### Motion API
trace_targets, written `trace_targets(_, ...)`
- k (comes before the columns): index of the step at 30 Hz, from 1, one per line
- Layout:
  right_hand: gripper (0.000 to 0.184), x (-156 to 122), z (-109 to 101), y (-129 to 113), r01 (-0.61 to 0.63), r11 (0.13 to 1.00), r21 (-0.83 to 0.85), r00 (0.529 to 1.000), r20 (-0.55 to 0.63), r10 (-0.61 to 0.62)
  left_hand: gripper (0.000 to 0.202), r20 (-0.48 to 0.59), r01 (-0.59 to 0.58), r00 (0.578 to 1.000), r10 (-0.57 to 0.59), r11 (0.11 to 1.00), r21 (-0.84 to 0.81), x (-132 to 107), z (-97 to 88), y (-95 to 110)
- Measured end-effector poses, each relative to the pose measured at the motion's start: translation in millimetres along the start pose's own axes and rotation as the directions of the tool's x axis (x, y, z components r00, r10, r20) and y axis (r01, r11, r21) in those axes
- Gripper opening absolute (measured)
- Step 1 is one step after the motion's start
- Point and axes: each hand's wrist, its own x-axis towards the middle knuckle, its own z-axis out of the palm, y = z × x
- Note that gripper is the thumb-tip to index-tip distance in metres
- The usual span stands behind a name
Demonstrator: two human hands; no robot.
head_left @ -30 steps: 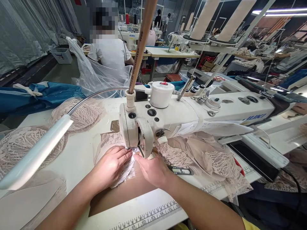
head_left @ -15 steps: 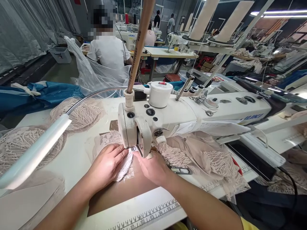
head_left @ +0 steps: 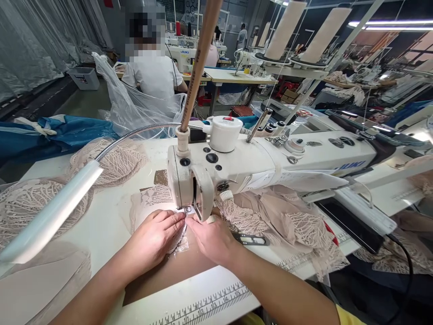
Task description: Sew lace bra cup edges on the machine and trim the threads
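A white sewing machine [head_left: 237, 158] stands before me, its presser foot [head_left: 186, 209] low over a piece of pale lace fabric [head_left: 178, 243]. My left hand [head_left: 158, 232] lies over the lace, fingers together and closed on it, tips just left of the foot. Its thumb is hidden. Opposite, my right hand [head_left: 213, 237] is closed, its thumb and forefinger pressed on the lace edge at the foot; the other fingers are partly hidden under the machine head. Both sets of fingertips nearly meet. Beneath the hands is a brown sheet [head_left: 162, 280].
Lace cups [head_left: 43, 203] lie at left under a lamp [head_left: 50, 212]. More lace pieces [head_left: 287, 212] and thread snips [head_left: 252, 239] lie right of my right hand. A printed ruler [head_left: 203, 307] runs along the front edge. A person in white [head_left: 150, 72] sits ahead.
My left hand has shifted slightly right and forward over the lace, covering more of it. My right fingertips have moved slightly left, closer to the left ones.
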Motion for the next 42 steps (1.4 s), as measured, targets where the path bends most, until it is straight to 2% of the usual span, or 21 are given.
trace_targets(4,0.030,0.9,-0.3,-1.5,-0.026,1.000,-0.007,1.000,-0.004,0.026,0.029,-0.002,0.040,0.999,-0.040,0.999,0.002,3.0,-2.8,3.8)
trace_targets(14,0.030,-4.0,-2.3,0.2,0.026,1.000,0.007,0.997,0.071,-0.027,0.027,0.042,0.070,0.997,-0.069,0.997,-0.039,2.1,-2.5,3.8)
trace_targets(25,0.038,2.3,-3.2,-7.9,-0.097,0.995,-0.035,0.992,0.075,0.099,0.023,0.073,0.147,0.986,-0.147,0.989,0.010,5.6,-4.4,4.1)
trace_targets(30,0.033,-1.5,-0.4,-4.7,-0.103,0.995,0.017,0.995,0.002,0.103,0.035,0.112,0.116,0.988,-0.103,0.986,-0.121,-7.0,-19.1,1.1)
trace_targets(32,0.029,-3.3,1.0,-2.7,-0.099,0.995,0.025,0.995,-0.029,0.099,0.026,0.135,0.116,0.986,-0.092,0.977,-0.180,-10.0,-22.0,0.2)
trace_targets(34,0.027,-4.3,2.2,-1.2,-0.080,0.996,0.034,0.995,-0.054,0.082,0.016,0.120,0.130,0.987,-0.105,0.966,-0.223,-10.6,-20.5,-1.1)
trace_targets(39,0.027,-1.0,5.3,-2.8,0.035,0.995,0.097,0.993,-0.114,-0.023,0.020,0.051,0.172,0.985,-0.165,0.920,-0.352,-5.9,-11.6,-3.7)
trace_targets(42,0.015,3.0,6.6,-5.2,0.047,0.991,0.125,0.993,-0.112,-0.033,0.019,0.054,0.174,0.985,-0.166,0.913,-0.369,-4.4,-13.9,-0.8)
